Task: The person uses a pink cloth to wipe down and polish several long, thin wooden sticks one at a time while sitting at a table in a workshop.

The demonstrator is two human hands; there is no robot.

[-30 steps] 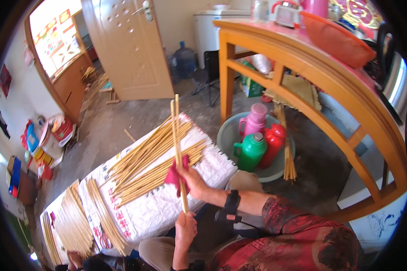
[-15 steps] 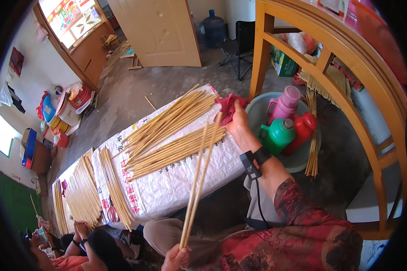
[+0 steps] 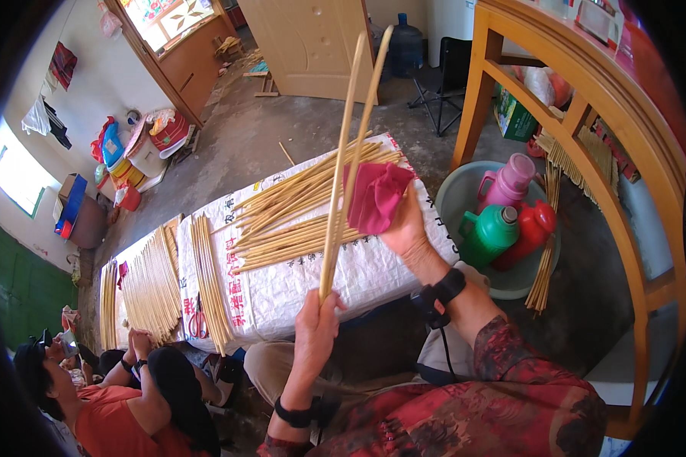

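My left hand grips two long pale sticks near their lower ends, held upright. My right hand holds a magenta cloth, fingers mostly behind it, just right of the sticks; whether the cloth touches them is unclear. Beneath lie loose tan sticks and neater bundles on a white sack-covered surface. A fanned layer of sticks is at its left end.
A person in orange sits lower left, hands together. A basin holding three flasks stands right, beside a wooden table frame. A folding chair, water bottle and door are behind; containers line the left wall.
My left hand and sticks have risen since half a second ago. My right hand has come down slightly, the cloth spreading out. A second ago the cloth was wrapped round the sticks.
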